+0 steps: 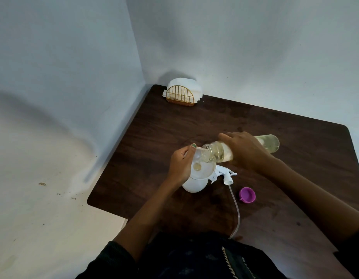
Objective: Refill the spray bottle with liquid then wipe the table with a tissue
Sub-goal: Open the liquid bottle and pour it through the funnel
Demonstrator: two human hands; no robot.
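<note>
A white spray bottle (194, 186) stands on the dark wooden table (275, 178) with a white funnel (202, 170) in its neck. My left hand (181, 162) grips the funnel's rim. My right hand (245, 150) holds a clear bottle (218, 153) of pale yellow liquid tipped on its side, its mouth over the funnel. A thin stream runs into the funnel. The white spray head (224, 175) with its long tube (236, 210) lies on the table just right of the spray bottle. White tissues sit in a gold wire holder (180, 95) at the far corner.
A purple cap (247, 195) lies on the table to the right of the spray head. Pale walls meet behind the table's far left corner. The floor lies left of the table edge.
</note>
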